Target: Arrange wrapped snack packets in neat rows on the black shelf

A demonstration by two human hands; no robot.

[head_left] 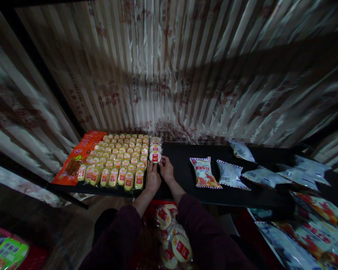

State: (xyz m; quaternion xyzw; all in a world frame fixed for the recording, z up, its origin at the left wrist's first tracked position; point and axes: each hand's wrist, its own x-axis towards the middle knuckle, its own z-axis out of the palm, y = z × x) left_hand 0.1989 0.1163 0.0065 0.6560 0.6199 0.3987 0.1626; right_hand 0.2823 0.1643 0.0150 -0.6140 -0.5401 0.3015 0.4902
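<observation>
On the black shelf, a short row of round white wrapped cakes (156, 143) with red labels runs back toward the curtain. At its near end is another round wrapped cake (155, 156), resting against the row. My left hand (153, 177) has its fingers at the near left edge of that cake. From the right side, my right hand (167, 170) grips the same cake with thumb and fingertips. Just left of the row stand several lines of yellow oblong wrapped cakes (114, 176). Below my forearms, a red basket holds more round wrapped cakes (181, 247).
An orange snack bag (73, 161) lies at the shelf's left end. To the right are a red-and-white snack bag (205, 173) and several silvery bags (233, 174). A box of snack bags (307, 236) stands low right; green packets (9, 247) sit low left. A striped curtain (169, 75) hangs behind.
</observation>
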